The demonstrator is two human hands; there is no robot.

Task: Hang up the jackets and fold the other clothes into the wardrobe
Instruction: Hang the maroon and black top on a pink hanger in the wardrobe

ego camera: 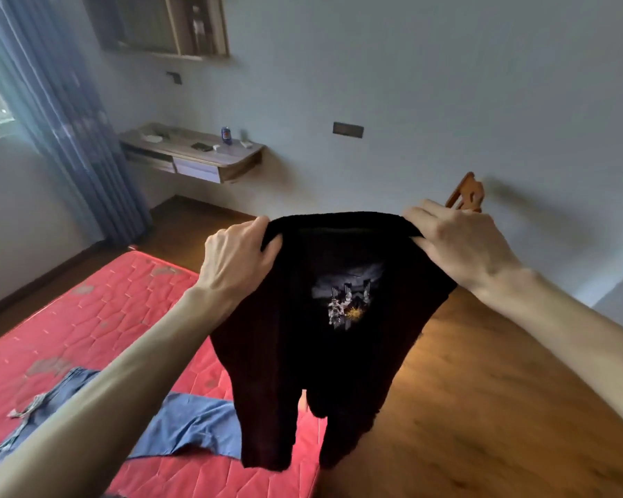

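matt black cloth shirt (324, 318), glossy wood floor (464, 389)

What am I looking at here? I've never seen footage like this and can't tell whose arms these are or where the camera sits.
There is no machine: a person wears one camera on the head, looking forward and down, so the arms are their own. The left hand and right hand each grip the top edge of a black shirt with a small print, holding it up in the air. Below lies a red mattress with blue clothes spread on it. Behind are a wood floor, a wall shelf and a blue curtain.
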